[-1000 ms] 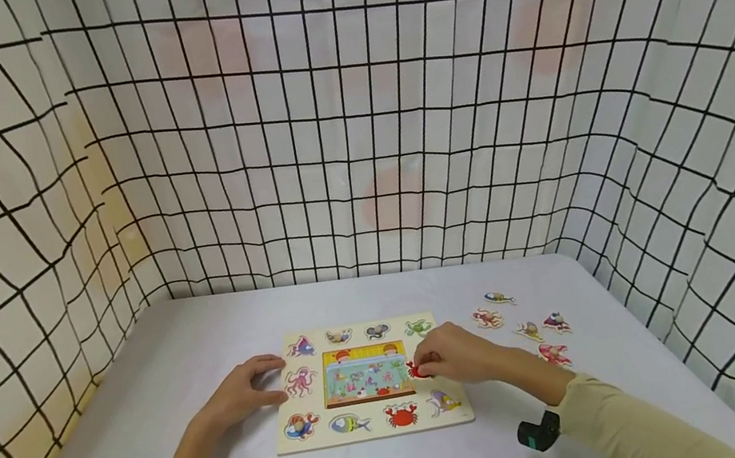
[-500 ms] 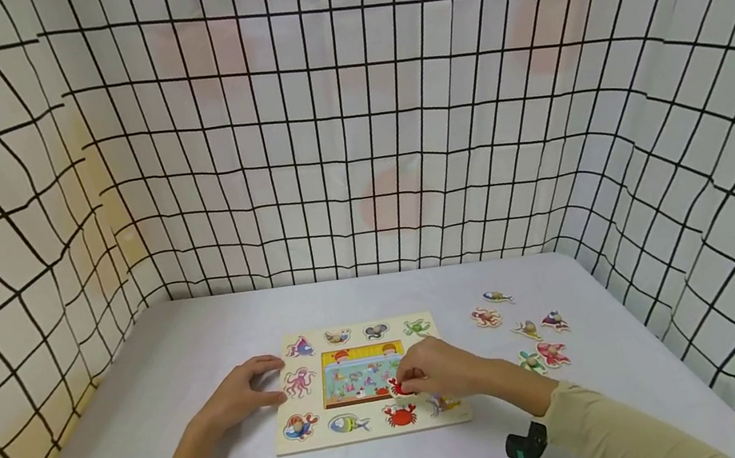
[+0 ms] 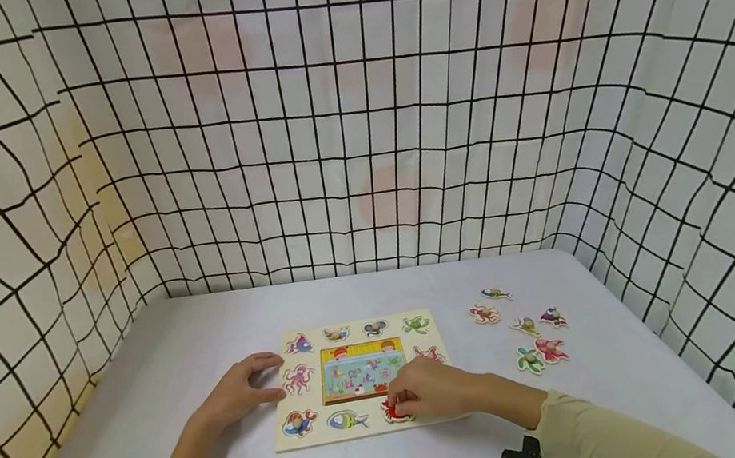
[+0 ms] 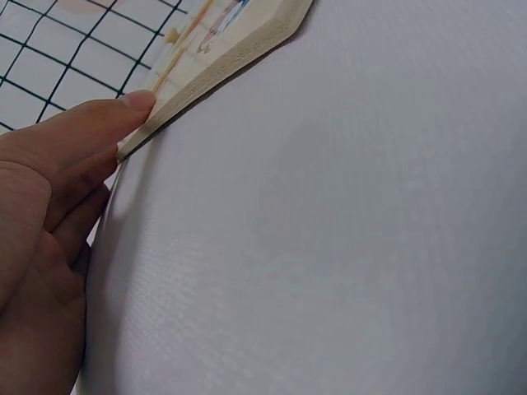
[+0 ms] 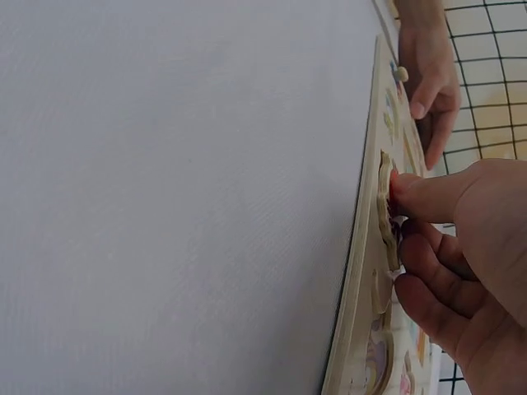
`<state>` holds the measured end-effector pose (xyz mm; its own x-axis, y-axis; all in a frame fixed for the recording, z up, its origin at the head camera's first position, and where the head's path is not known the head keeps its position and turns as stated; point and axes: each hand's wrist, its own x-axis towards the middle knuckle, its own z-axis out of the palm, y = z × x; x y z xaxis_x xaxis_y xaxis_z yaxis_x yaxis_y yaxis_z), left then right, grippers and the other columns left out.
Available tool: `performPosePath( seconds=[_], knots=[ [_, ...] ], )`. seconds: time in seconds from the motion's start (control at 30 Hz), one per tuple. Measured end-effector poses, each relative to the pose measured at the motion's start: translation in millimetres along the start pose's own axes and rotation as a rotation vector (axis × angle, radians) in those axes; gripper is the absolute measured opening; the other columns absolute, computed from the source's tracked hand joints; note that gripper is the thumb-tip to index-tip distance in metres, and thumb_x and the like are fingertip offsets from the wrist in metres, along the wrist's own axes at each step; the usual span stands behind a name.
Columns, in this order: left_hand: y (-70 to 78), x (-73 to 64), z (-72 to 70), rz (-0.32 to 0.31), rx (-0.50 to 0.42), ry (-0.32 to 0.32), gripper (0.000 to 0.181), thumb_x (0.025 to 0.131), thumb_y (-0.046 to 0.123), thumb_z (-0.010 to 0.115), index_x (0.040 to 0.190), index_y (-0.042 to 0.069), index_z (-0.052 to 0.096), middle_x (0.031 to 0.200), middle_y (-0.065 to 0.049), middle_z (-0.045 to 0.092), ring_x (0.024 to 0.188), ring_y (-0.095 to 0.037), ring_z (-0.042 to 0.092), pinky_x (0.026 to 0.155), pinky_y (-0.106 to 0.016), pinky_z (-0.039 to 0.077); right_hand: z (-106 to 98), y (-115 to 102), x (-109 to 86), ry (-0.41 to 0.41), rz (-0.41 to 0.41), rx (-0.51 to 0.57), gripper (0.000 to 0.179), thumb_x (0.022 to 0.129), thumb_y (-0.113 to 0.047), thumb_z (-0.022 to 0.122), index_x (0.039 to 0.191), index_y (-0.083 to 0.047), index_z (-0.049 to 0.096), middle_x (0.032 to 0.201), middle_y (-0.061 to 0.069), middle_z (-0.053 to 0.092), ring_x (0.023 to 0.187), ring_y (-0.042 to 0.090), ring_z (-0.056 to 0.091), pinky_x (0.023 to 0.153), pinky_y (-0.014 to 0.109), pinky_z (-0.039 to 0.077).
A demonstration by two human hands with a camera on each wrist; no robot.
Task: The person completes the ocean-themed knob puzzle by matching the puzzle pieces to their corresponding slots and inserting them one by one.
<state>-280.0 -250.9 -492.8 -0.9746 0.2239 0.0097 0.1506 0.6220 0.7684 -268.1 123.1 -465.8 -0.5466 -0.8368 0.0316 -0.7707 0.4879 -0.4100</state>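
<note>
A wooden peg puzzle board (image 3: 312, 399) with sea animals lies flat on the white table. My right hand (image 3: 433, 390) is over its lower right part, pinching a red crab puzzle piece (image 5: 384, 197) between thumb and fingers. The piece sits right at the crab-shaped space in the bottom row, standing slightly above the board's face in the right wrist view. My left hand (image 3: 242, 388) rests at the board's left edge, thumb and fingers spread and touching it. The board's lower right corner is hidden under my right hand.
Several loose pieces lie right of the board: a striped fish (image 3: 496, 293), an octopus (image 3: 485, 313), a green turtle (image 3: 530, 361), a pink starfish (image 3: 551, 350) and others. A black grid on white cloth (image 3: 353, 142) encloses the table's back and sides.
My right hand has carried the crab piece left and toward me, from the board's right side down to the bottom row. My left hand has stayed at the left edge.
</note>
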Motion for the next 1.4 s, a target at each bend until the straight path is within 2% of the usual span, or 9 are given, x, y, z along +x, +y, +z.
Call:
performPosePath(
  seconds=[0.3,0.63,0.9,1.2,1.4],
  knots=[
    [3.8,-0.7,-0.1,-0.007,0.008,-0.01,0.065,0.083,0.026,0.089,0.138,0.003,0.064,0.153,-0.023,0.047,0.147,-0.048,0.03,0.118,-0.067,0.021,2,1,-2.2,-0.024,0.001,-0.023,0.008,0.098,-0.02,0.074,0.102,-0.018,0.081,0.079,-0.021,0.06,0.072,-0.001,0.052,0.068,0.016,0.047],
    [2.9,-0.2,-0.6,-0.016,0.009,-0.006,0.065,0.082,0.026,0.089,0.138,0.005,0.065,0.153,-0.022,0.047,0.148,-0.048,0.029,0.118,-0.066,0.02,3,3,-4.2,-0.011,-0.046,-0.039,0.007,0.098,-0.021,0.072,0.103,-0.02,0.077,0.086,-0.016,0.057,0.078,0.0,0.052,0.067,0.014,0.045],
    [0.7,-0.4,0.0,-0.022,0.003,-0.002,0.064,0.082,0.026,0.089,0.137,0.006,0.066,0.153,-0.021,0.047,0.148,-0.047,0.029,0.117,-0.067,0.021,-2,7,-7.0,-0.06,0.002,-0.057,0.014,0.096,-0.029,0.075,0.109,-0.023,0.077,0.094,-0.019,0.06,0.085,-0.001,0.055,0.077,0.016,0.049],
    [0.5,-0.7,0.1,-0.021,0.002,-0.001,0.063,0.081,0.024,0.09,0.137,0.006,0.066,0.153,-0.021,0.048,0.147,-0.048,0.03,0.117,-0.067,0.021,-18,18,-23.2,-0.057,0.02,-0.02,0.018,0.098,-0.019,0.07,0.114,-0.02,0.078,0.106,-0.018,0.067,0.081,-0.002,0.057,0.079,0.021,0.05],
    [0.3,-1.4,-1.3,-0.017,0.005,-0.007,0.064,0.082,0.025,0.089,0.138,0.005,0.065,0.153,-0.021,0.047,0.148,-0.048,0.029,0.117,-0.068,0.021,-38,27,-43.5,-0.027,0.079,0.023,0.018,0.099,-0.015,0.07,0.115,-0.015,0.077,0.11,-0.013,0.068,0.09,0.0,0.059,0.082,0.027,0.053]
  ],
)
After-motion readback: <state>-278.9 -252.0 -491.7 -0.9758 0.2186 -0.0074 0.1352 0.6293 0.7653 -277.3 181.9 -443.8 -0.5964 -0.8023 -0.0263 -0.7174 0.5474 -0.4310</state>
